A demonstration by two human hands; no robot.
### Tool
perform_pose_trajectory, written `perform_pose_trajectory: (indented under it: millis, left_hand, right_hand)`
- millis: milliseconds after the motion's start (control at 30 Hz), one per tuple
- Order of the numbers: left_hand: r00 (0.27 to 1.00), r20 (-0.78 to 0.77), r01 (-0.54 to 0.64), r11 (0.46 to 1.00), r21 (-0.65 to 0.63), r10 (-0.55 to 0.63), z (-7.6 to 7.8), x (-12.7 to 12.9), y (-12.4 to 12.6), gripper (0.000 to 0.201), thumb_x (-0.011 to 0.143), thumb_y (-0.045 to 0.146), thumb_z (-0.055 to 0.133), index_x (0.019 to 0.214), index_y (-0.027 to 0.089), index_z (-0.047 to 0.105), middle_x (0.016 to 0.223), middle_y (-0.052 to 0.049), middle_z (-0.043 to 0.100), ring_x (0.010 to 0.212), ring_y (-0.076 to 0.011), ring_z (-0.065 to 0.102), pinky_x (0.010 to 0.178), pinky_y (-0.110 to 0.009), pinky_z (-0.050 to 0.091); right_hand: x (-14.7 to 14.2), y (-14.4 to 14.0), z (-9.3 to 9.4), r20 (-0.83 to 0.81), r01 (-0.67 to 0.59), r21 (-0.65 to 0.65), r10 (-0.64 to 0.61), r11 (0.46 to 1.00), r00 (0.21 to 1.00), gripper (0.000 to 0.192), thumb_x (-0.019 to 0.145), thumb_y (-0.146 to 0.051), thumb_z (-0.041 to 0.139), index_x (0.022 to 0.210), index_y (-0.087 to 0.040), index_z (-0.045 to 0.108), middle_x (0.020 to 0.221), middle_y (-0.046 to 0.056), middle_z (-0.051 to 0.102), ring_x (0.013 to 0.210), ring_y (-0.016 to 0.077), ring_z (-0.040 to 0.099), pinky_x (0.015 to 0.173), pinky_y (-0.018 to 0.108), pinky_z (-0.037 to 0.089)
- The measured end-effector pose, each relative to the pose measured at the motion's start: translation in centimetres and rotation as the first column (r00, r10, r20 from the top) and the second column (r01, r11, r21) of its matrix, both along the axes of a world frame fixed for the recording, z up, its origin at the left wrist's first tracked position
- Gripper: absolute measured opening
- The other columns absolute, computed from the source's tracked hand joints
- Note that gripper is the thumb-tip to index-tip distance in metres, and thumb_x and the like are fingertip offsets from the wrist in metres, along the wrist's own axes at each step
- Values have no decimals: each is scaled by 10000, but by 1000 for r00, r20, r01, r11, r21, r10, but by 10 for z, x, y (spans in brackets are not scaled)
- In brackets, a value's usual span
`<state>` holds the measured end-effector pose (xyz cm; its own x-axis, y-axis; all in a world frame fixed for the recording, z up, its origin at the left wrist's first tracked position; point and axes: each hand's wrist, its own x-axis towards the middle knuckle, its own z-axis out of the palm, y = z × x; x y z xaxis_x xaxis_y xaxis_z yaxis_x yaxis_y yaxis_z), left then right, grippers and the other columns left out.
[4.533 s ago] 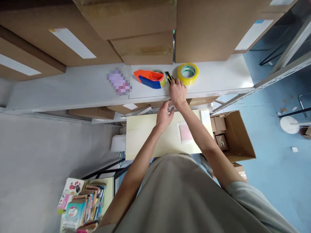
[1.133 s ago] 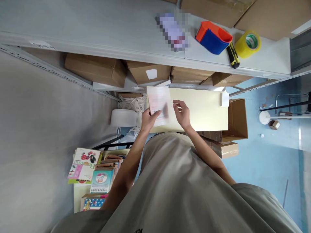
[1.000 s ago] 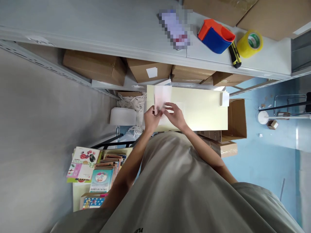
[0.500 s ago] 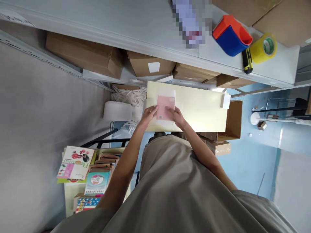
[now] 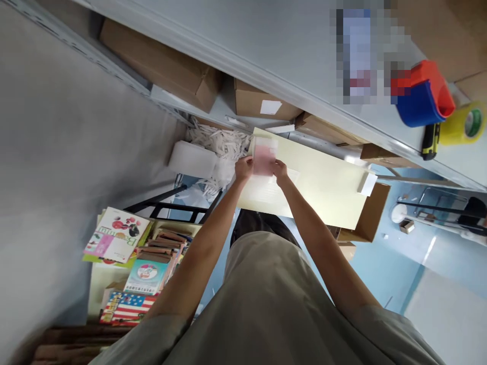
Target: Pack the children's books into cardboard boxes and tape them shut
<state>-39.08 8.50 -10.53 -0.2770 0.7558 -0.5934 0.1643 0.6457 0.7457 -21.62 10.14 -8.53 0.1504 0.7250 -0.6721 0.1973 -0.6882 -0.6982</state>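
A flat pink-and-white booklet [image 5: 264, 159] is held up over the pale yellow tabletop [image 5: 323, 177]. My left hand [image 5: 244, 168] grips its left edge, and my right hand [image 5: 280, 170] pinches the lower right edge. Fingers of both hands are closed on it. Beneath the hands a whitish, see-through flat thing [image 5: 261, 191] lies on the tabletop; its kind is unclear. A small white block [image 5: 367, 184] sits at the tabletop's right end.
A grey shelf [image 5: 266, 56] runs across the top, bearing a red-and-blue tape dispenser [image 5: 422, 101], a yellow tape roll [image 5: 462, 124] and a cutter [image 5: 430, 142]. Cardboard boxes [image 5: 163, 66] fill the level below. Shredded paper [image 5: 218, 139] lies left; books [image 5: 116, 235] are stacked lower left.
Both hands have moved forward with the booklet, away from my body, toward the shelf side of the tabletop. The camera view has tilted, so the shelf now slants more.
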Motion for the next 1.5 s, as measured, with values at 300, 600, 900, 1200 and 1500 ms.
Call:
perform_pose_trajectory:
  millis: [300,600,900,1200,1500]
  left_hand:
    - [972,163,-192,974,119,172,30,-4,-62,227,881,211,781,1096,192,853,1190,-156,872,1100,-303,800,1063,-420,605]
    - [877,251,-452,881,141,409,97,23,-203,179,829,376,798,906,214,808,860,-82,813,830,-228,740,915,-395,594]
    - [652,206,-759,626,181,730,172,84,-382,437,744,636,916,822,237,757,811,-58,761,839,-247,724,916,-436,610]
    - [543,224,-839,508,195,809,195,104,-479,467,733,630,910,932,218,819,873,-68,788,871,-233,736,945,-425,615]
    - [258,278,-946,184,266,925,193,51,-607,507,806,619,887,1082,196,835,913,-66,822,880,-202,781,927,-378,656]
  right_hand:
    - [18,-22,32,187,-42,-4,42,999,981,303,894,-351,720,1158,-210,770,1298,135,820,1209,262,738,1131,450,596]
    - [40,-109,69,6,-385,266,397,884,918,468,899,-564,690,1212,-226,773,1329,138,824,1223,273,751,1149,488,597]
    - [35,-199,102,-203,-544,361,633,757,747,482,880,-603,754,1177,-224,784,1296,147,850,1242,302,779,1153,502,605]
    - [32,-302,131,-372,-642,322,716,696,590,578,872,-748,818,1148,-241,790,1232,154,869,1119,308,834,1070,522,652]
    - [-32,-426,137,-385,-789,324,835,522,394,603,828,-772,862,1101,-237,807,1137,129,872,1015,282,834,994,471,673]
